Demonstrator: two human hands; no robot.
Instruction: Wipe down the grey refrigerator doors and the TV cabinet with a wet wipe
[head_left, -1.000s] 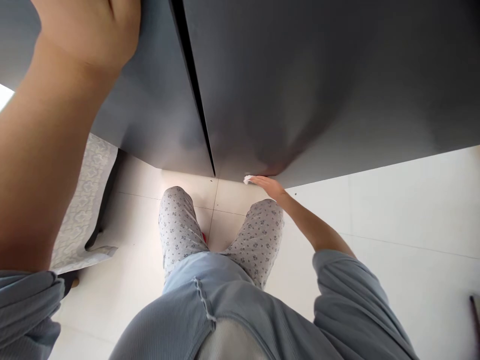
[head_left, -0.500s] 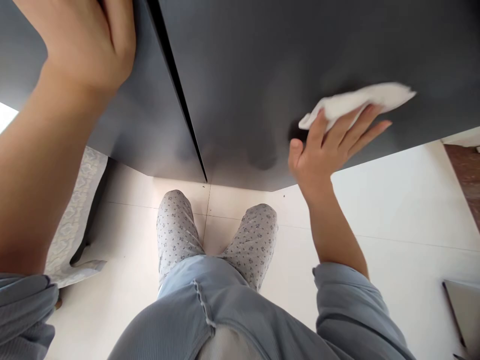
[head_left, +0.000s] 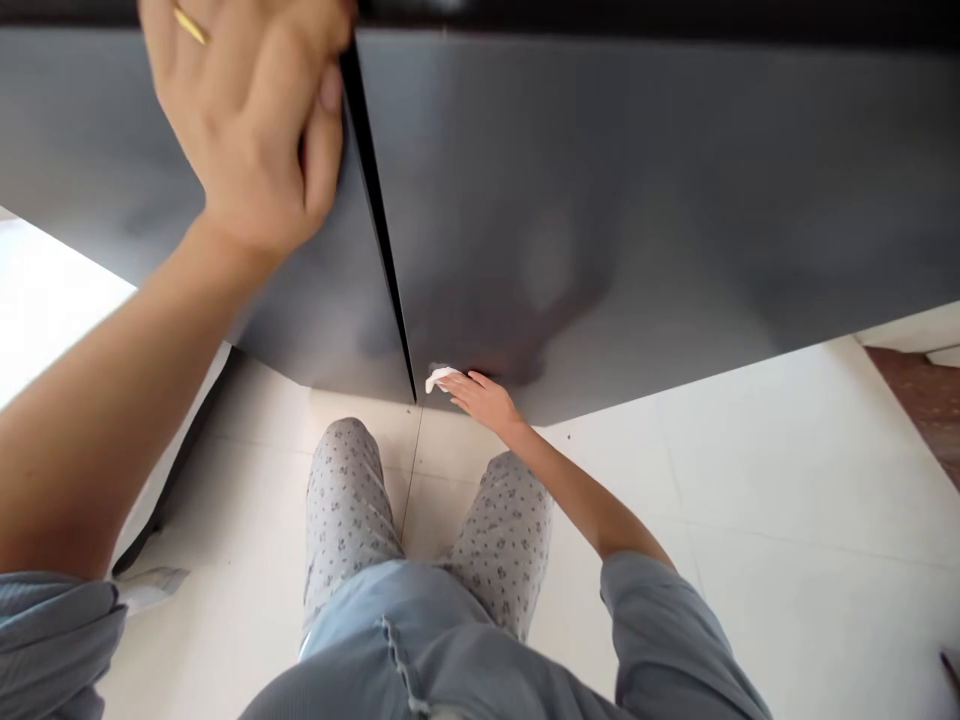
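A dark grey double-door fridge (head_left: 600,200) fills the upper part of the view, with a narrow black gap (head_left: 376,220) between its doors. High on the left door, my left hand (head_left: 247,120), wearing a gold ring, has its fingers curled at the door's edge beside the gap. My right hand (head_left: 484,400) is low on the right door, close to the gap. It presses a small bunched white cloth or tissue (head_left: 441,378) against the door's lower part, and its fingers hide most of it.
My legs in grey patterned pyjamas (head_left: 349,510) stand close to the doors on pale floor tiles (head_left: 750,480). A strip of brown surface (head_left: 922,410) shows at the far right, and a patterned white fabric edge (head_left: 150,590) lies at the lower left.
My right hand has dropped from high on the right door to its bottom edge near the gap, with the white cloth bunched smaller. My left hand sits slightly lower, and the door's top edge now shows.
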